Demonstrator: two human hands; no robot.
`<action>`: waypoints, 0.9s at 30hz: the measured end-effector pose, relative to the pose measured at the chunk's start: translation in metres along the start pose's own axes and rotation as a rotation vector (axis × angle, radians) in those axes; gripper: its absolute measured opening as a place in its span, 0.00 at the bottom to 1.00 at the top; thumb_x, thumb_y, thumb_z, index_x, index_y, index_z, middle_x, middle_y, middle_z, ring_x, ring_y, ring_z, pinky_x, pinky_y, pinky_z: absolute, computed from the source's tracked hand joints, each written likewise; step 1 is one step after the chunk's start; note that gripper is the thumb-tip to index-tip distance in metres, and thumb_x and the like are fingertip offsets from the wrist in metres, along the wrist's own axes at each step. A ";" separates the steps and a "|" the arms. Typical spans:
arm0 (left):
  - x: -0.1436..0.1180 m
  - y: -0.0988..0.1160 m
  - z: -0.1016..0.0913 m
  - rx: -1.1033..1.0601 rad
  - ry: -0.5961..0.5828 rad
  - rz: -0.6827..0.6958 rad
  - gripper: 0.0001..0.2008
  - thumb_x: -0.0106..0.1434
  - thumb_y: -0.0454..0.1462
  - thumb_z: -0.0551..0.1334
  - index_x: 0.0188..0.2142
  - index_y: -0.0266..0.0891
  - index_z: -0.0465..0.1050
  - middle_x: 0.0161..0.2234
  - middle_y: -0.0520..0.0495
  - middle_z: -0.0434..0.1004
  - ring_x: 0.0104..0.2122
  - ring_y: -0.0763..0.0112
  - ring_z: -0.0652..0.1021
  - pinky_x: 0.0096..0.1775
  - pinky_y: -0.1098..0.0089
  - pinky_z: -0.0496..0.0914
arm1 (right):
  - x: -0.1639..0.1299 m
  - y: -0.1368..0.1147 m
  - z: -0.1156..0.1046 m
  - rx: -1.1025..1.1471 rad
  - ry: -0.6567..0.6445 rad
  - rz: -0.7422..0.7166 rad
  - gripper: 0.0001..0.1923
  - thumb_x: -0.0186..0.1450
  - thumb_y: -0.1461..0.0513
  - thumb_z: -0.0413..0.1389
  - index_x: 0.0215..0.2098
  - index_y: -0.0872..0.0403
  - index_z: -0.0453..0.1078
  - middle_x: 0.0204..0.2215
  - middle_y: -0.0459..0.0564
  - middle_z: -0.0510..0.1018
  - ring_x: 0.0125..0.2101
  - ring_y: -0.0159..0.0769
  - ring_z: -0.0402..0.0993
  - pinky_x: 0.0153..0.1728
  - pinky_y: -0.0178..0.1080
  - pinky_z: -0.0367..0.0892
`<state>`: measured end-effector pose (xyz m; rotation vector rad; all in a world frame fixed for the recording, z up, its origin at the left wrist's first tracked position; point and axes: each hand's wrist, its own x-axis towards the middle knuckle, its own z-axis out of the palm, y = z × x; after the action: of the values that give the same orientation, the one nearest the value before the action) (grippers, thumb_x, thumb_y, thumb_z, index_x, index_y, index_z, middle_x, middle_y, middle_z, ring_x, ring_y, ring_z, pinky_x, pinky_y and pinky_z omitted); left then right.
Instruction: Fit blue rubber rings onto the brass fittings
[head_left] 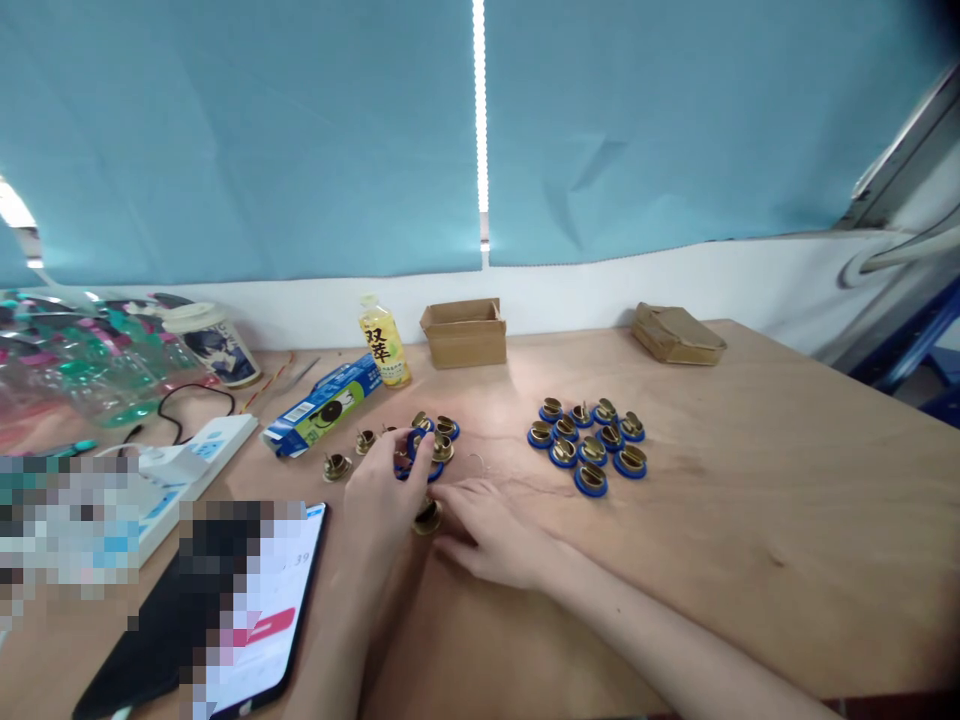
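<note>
My left hand [386, 490] is closed, with thumb and fingers pinching a blue ring [417, 438] over a small cluster of parts. In that cluster are brass round fittings with raised tabs, such as the brass fitting [442, 450], some seated in blue rings. Just right of it, my right hand [487, 530] is low over the table, fingers stretched out and thumb apart. A single brass fitting [427, 515] sits at its fingertips; whether they touch it I cannot tell. Loose brass fittings [336, 466] without rings lie left of my left hand.
Several blue-ringed brass fittings [591, 478] are grouped on the right of the wooden table [720, 540]. Behind stand an open cardboard box [466, 345], a yellow drink bottle [386, 345] and a blue carton [322, 405]. A phone [277, 610] and power strip [214, 445] lie left.
</note>
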<state>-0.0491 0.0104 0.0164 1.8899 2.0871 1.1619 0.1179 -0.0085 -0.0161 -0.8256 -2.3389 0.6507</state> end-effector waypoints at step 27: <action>-0.002 0.009 -0.004 -0.180 -0.048 0.013 0.23 0.64 0.55 0.56 0.45 0.39 0.74 0.40 0.41 0.81 0.36 0.57 0.81 0.39 0.61 0.73 | 0.003 0.001 0.004 0.075 0.039 0.037 0.12 0.61 0.64 0.60 0.42 0.52 0.67 0.38 0.48 0.79 0.41 0.40 0.75 0.46 0.42 0.67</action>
<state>-0.0435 0.0061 0.0239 1.8327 1.8795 1.2477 0.1133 -0.0065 -0.0188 -0.8419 -2.2548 0.7272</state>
